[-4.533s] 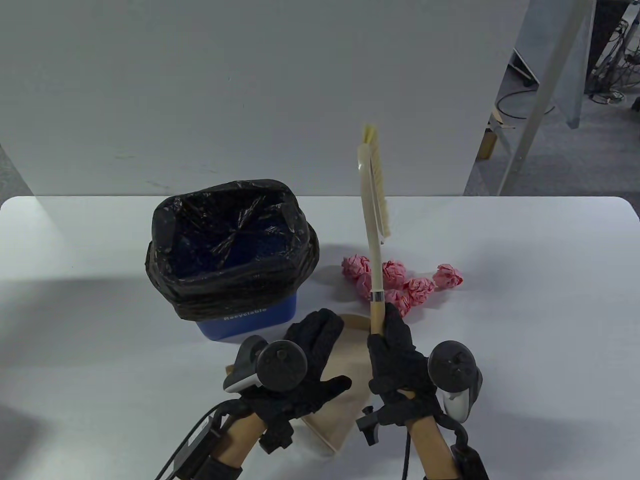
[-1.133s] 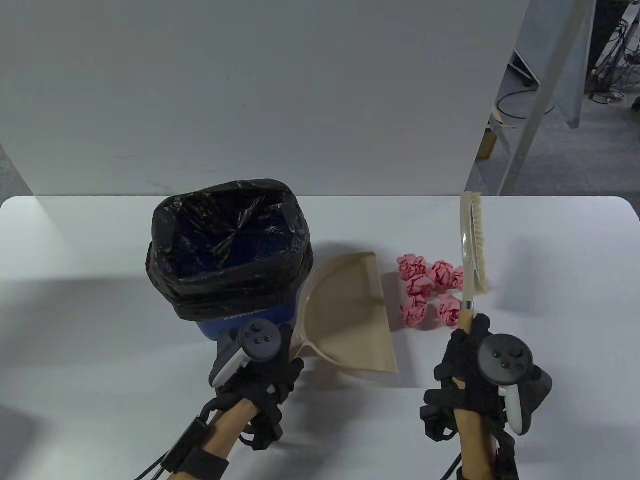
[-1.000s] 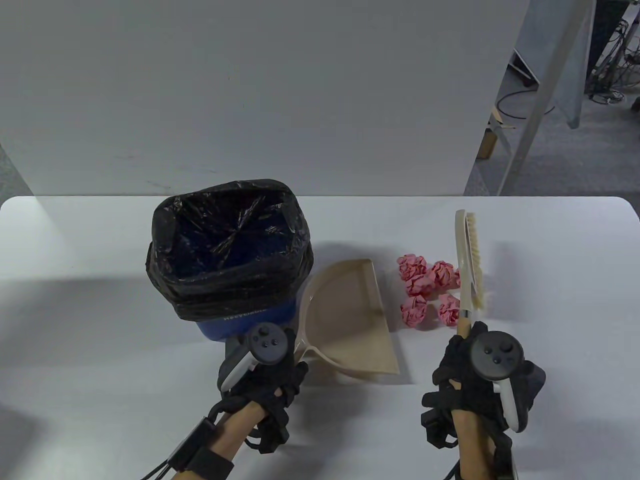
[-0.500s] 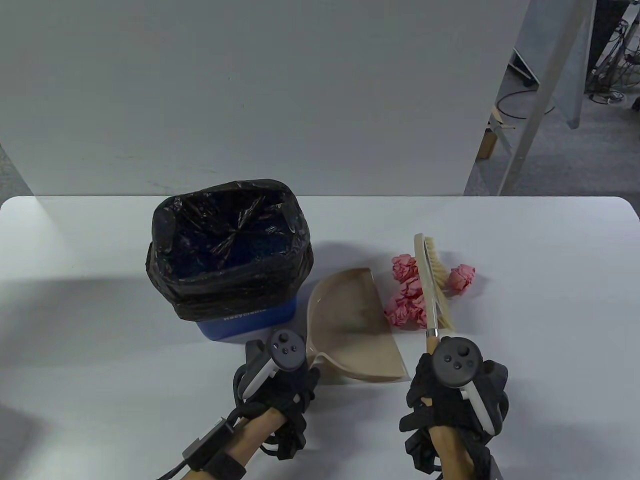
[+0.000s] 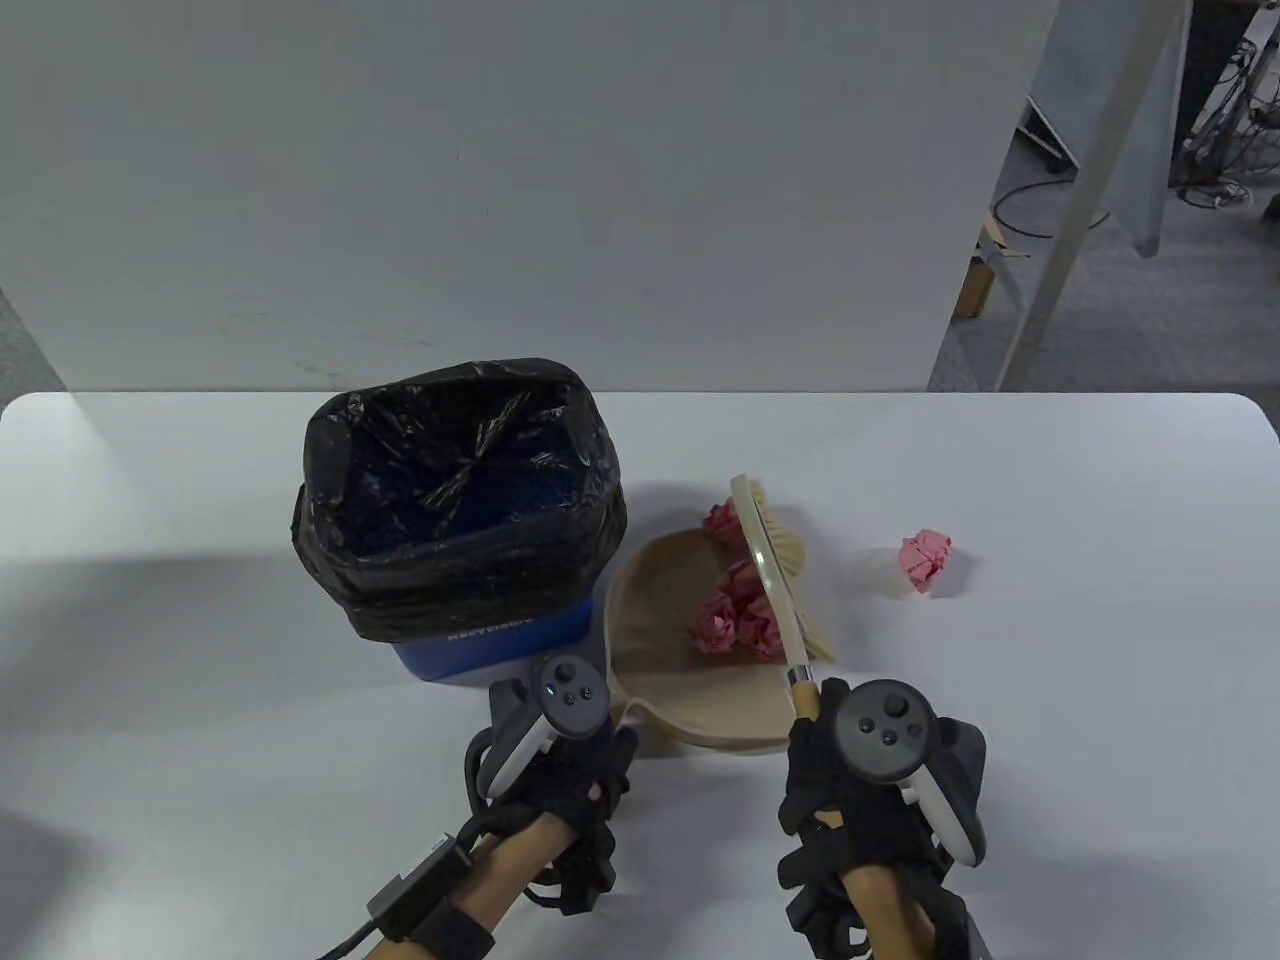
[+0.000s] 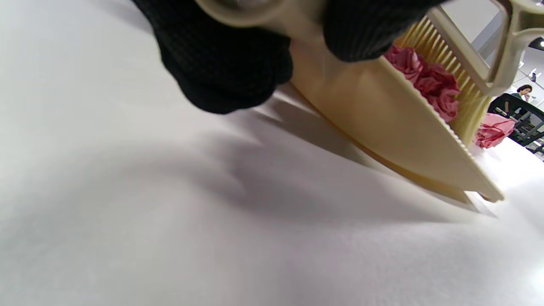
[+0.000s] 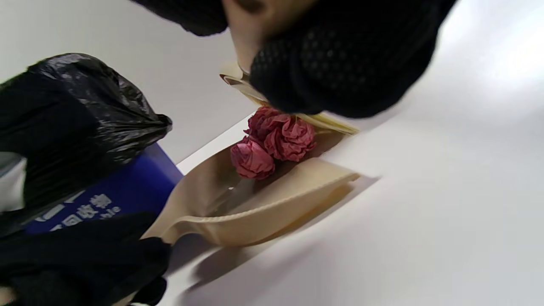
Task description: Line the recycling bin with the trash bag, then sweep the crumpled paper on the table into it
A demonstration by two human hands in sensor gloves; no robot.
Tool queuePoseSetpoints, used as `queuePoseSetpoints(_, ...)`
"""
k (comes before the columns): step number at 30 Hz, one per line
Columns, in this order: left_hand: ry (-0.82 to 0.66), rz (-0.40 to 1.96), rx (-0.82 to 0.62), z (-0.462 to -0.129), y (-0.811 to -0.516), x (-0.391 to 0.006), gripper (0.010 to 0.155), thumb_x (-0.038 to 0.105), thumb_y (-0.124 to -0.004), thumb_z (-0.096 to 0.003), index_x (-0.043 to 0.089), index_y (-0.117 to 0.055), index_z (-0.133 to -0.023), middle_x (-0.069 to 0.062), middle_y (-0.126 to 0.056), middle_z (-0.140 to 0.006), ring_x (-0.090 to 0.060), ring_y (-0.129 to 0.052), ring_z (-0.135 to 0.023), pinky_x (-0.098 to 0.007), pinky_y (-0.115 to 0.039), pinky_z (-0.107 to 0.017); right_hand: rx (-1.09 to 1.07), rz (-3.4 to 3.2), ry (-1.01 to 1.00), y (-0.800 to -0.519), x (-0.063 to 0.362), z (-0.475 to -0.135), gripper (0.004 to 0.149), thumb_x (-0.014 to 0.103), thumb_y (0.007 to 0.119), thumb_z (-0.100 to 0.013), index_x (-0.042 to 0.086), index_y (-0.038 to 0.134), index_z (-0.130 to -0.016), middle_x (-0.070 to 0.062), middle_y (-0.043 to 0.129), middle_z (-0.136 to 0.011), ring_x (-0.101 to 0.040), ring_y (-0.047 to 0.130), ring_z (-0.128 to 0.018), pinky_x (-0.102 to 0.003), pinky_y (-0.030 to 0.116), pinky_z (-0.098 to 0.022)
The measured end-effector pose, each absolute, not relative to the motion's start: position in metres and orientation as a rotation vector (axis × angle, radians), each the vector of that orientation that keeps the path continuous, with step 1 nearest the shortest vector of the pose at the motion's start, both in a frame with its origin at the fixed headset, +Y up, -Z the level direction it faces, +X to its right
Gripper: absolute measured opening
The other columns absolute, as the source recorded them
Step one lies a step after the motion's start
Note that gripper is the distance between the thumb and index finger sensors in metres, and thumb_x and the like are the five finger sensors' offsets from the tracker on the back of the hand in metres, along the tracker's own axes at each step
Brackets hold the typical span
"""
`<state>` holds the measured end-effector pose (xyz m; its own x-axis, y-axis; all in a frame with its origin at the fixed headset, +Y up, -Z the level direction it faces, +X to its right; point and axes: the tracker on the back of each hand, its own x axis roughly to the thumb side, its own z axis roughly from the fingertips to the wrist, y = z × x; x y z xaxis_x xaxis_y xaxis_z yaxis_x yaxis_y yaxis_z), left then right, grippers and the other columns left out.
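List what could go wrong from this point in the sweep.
1. One pink paper ball lies alone on the table, right of the brush; it may be left behind.
2. The balls in the dustpan sit near its open lip against the bristles; lifting the brush first could let them roll out.
3. The dustpan sits close beside the lined recycling bin; tipping it carelessly might snag the trash bag.

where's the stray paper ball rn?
Table view: the stray paper ball lies alone on the table, right of the brush and dustpan.
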<state>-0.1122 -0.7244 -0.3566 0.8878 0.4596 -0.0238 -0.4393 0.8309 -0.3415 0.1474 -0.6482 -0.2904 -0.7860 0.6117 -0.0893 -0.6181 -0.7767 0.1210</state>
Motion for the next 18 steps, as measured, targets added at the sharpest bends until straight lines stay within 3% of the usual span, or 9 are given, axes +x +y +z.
queuePoseSetpoints(18,-0.040,0.496,-0.359,-0.360,-0.724,-0.117,0.078,0.039,-0.070,-0.0605,0.005,-0.026,-0.115,-0.020,-0.054,-0.108,-0.026,-0.089,-0.080,-0.031,-0.098,-0.047,0.026,2.263,0.187,-0.643,0.160,-0.287,0.061,0.026,0.051,-0.064,-0.012,0.035,-0.108,-0.035,0.064,-0.092,-0.030,0.092,-0.052,-0.035,0.092,-0.031)
